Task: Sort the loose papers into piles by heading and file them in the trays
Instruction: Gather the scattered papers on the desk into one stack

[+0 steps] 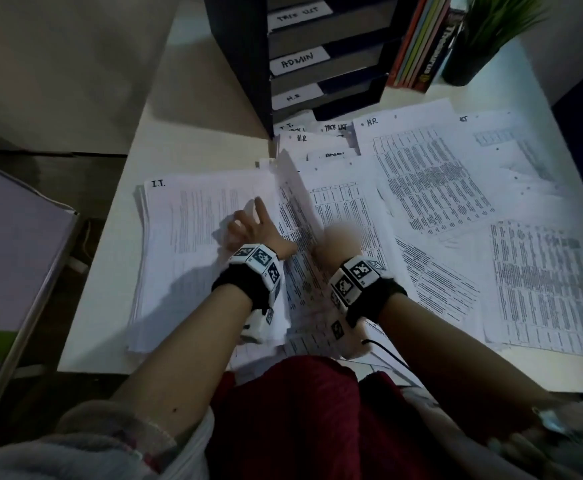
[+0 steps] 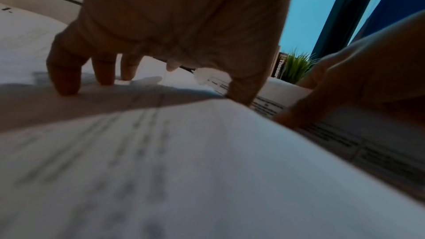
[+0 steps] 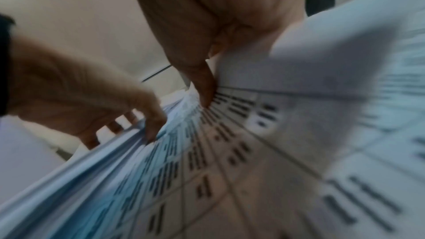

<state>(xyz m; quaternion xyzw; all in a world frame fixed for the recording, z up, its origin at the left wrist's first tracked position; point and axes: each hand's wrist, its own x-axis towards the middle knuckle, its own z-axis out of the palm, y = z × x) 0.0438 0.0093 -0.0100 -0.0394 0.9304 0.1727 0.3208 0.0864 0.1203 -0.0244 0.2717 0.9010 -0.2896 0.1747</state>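
Note:
A thick white pile headed "I.T." (image 1: 186,220) lies at the desk's front left. My left hand (image 1: 248,226) rests on it with fingers spread; in the left wrist view its fingertips (image 2: 66,86) press the top page. Just to the right, my blurred right hand (image 1: 338,239) pinches one printed sheet (image 1: 293,188) that stands up on edge between the two hands. The right wrist view shows that sheet (image 3: 322,61) curling up beside my right hand (image 3: 207,88). Black stacked trays (image 1: 335,77) labelled TASK LIST, ADMIN and H.R stand at the back.
Loose sheets headed H.R (image 1: 421,161), I.T (image 1: 525,150), TASK LIST and ADMIN cover the desk's middle and right. Books (image 1: 418,46) and a potted plant (image 1: 484,36) stand right of the trays. The desk's left edge (image 1: 110,237) drops beside a lilac box (image 1: 13,237).

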